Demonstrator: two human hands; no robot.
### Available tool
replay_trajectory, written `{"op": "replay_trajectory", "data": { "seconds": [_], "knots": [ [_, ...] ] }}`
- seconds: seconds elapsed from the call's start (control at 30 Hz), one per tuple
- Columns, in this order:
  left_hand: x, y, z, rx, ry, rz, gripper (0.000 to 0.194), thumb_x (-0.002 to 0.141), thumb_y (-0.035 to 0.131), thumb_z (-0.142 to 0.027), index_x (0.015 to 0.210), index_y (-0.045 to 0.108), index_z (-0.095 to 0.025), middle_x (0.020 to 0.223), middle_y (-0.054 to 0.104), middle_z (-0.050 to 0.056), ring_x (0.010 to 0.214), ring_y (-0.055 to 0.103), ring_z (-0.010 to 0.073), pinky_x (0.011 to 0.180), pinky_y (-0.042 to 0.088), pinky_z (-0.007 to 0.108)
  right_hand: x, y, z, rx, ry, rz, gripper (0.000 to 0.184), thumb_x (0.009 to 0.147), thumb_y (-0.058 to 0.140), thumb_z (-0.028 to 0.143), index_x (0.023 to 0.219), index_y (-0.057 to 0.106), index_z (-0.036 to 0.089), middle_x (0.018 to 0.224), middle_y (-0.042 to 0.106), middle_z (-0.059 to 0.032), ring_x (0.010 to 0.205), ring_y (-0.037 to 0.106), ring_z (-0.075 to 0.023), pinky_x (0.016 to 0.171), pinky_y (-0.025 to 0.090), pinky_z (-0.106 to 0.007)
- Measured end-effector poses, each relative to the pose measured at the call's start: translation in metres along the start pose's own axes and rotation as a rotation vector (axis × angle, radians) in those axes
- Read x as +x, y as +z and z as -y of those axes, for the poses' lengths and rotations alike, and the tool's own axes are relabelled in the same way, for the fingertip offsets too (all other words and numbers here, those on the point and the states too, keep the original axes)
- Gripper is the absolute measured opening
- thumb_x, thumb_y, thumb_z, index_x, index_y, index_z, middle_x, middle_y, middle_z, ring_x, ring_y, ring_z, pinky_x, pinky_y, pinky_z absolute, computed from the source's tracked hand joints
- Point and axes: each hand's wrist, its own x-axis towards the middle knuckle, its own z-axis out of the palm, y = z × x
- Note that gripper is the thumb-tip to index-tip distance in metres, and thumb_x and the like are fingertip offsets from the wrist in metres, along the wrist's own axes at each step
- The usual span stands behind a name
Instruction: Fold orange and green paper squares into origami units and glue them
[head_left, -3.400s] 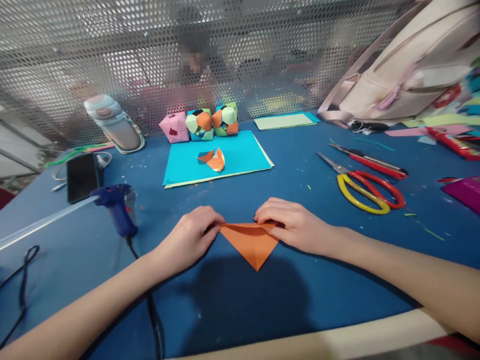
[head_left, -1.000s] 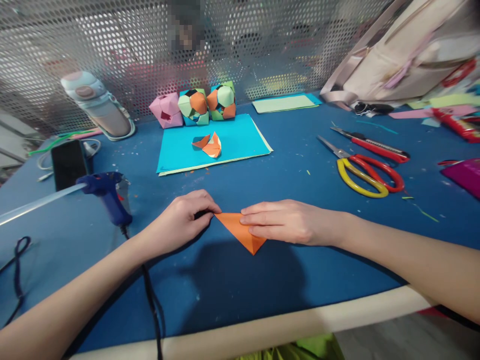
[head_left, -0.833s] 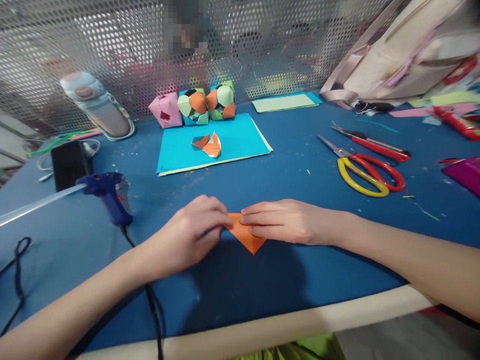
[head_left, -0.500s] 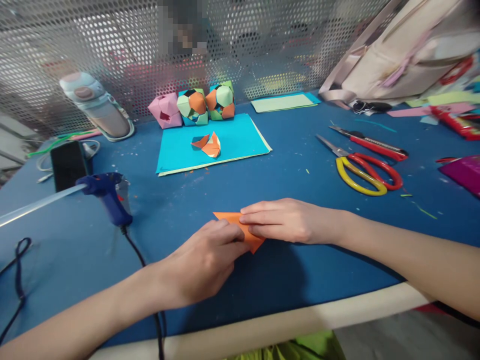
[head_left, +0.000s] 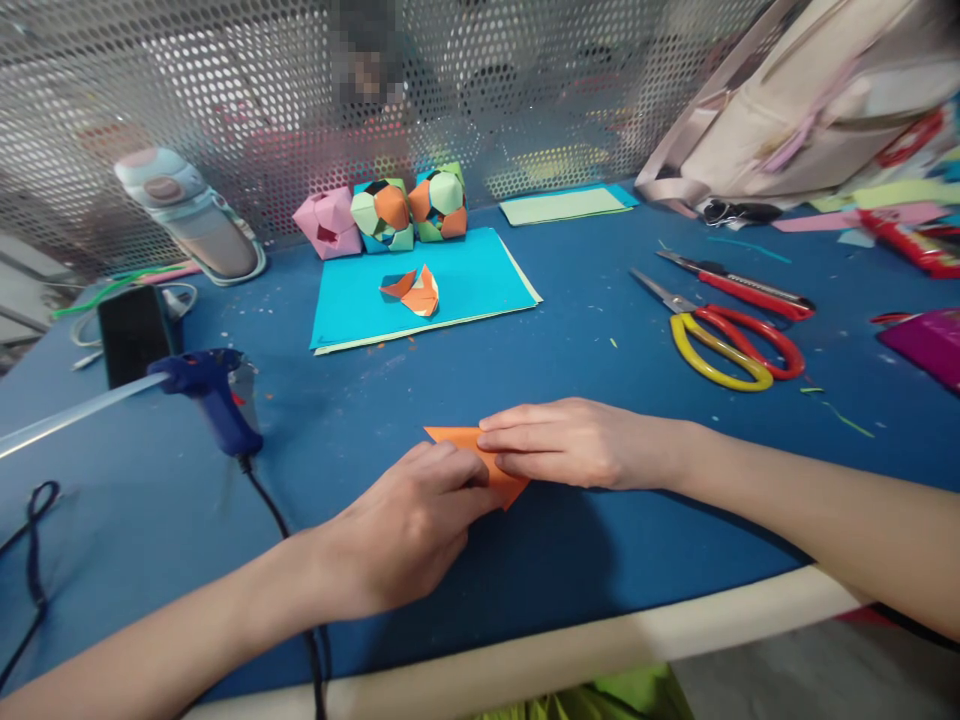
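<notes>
A folded piece of orange paper [head_left: 457, 436] lies flat on the blue table, roughly triangular where it shows; the hands cover its middle. My left hand [head_left: 416, 520] has its fingers curled, with thumb and forefinger pinched on the paper's lower part. From the other side, my right hand [head_left: 574, 442] rests with its fingers stretched out flat over the paper's upper right. Beyond them, a small folded orange paper piece [head_left: 421, 292] sits on a stack of blue sheets [head_left: 480, 265].
Scissors [head_left: 720, 345] and a utility knife [head_left: 750, 285] lie at the right. On the left are a blue glue gun [head_left: 214, 400] with its cord, a phone [head_left: 133, 335] and a bottle [head_left: 191, 215]. Folded paper balls [head_left: 382, 215] stand by the perforated metal panel [head_left: 262, 130].
The whole view has shifted very slightly. Both hands keep the same pose on the orange paper, with no clear movement of their own.
</notes>
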Motion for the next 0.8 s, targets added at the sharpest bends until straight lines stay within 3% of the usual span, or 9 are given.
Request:
{"op": "replay_trajectory", "data": {
  "seconds": [0.2,0.37,0.53,0.8],
  "knots": [
    [0.001,0.000,-0.003,0.085,-0.003,0.039,0.035,0.083,0.037,-0.006,0.108,0.058,-0.016,0.102,0.063,0.011,0.096,0.057,0.0231,0.083,0.046,0.038,0.000,0.000,0.001,-0.005,0.018,0.021,0.037,0.098,0.031,0.018,0.105,0.066,0.011,0.120,0.063,-0.0111,0.119,0.053,-0.0185,0.099,0.048,-0.032],
    [0.002,-0.002,-0.005,0.127,0.007,0.068,0.032,0.082,0.037,-0.006,0.102,0.060,-0.016,0.096,0.062,0.010,0.091,0.055,0.0222,0.081,0.045,0.037,0.003,-0.009,0.006,-0.076,0.100,0.119,0.032,0.097,0.035,0.016,0.114,0.061,0.011,0.128,0.057,-0.0142,0.120,0.051,-0.0214,0.097,0.049,-0.036],
    [0.003,-0.006,-0.007,0.152,-0.047,0.140,0.033,0.083,0.036,-0.008,0.102,0.062,-0.017,0.095,0.060,0.009,0.085,0.053,0.0207,0.077,0.045,0.036,0.001,-0.020,0.011,-0.174,0.243,0.260,0.033,0.089,0.048,0.009,0.121,0.055,0.010,0.133,0.051,-0.0182,0.122,0.050,-0.0274,0.096,0.048,-0.042],
    [0.003,-0.002,-0.014,0.242,-0.065,0.121,0.032,0.084,0.037,-0.011,0.100,0.063,-0.017,0.091,0.058,0.010,0.081,0.052,0.0219,0.074,0.045,0.039,-0.022,-0.035,0.008,-0.292,0.446,0.302,0.043,0.079,0.053,0.008,0.121,0.055,0.015,0.131,0.054,-0.0149,0.116,0.053,-0.0314,0.094,0.047,-0.049]
  ]
}}
